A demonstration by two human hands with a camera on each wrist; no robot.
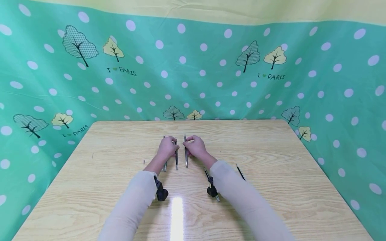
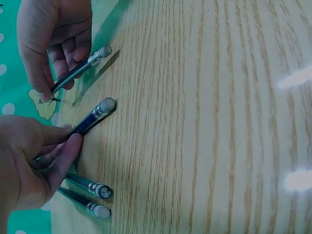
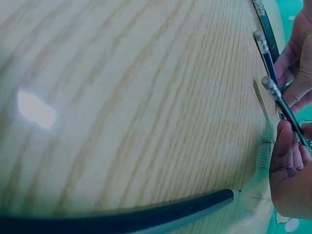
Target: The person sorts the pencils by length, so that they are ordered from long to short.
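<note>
My left hand (image 1: 167, 147) pinches a dark pencil (image 1: 177, 157) with a pale eraser, its eraser end pointing toward me. In the left wrist view that pencil (image 2: 95, 116) lies between thumb and finger, close over the table. Just right of it, my right hand (image 1: 195, 146) holds a second dark pencil (image 1: 186, 157), roughly parallel to the first. The left wrist view shows this second pencil (image 2: 80, 73) raised, with a shadow beneath. Two more pencils (image 2: 90, 186) lie side by side under the left hand, their tips hidden by it.
Another pencil (image 1: 217, 198) lies partly hidden by the right wrist camera (image 1: 212, 190). One more pencil (image 1: 240, 172) sticks out beyond the right sleeve. A tiny pale bit (image 1: 144, 162) lies left of the left hand. A green dotted curtain (image 1: 193, 83) borders the wooden table (image 1: 271, 207).
</note>
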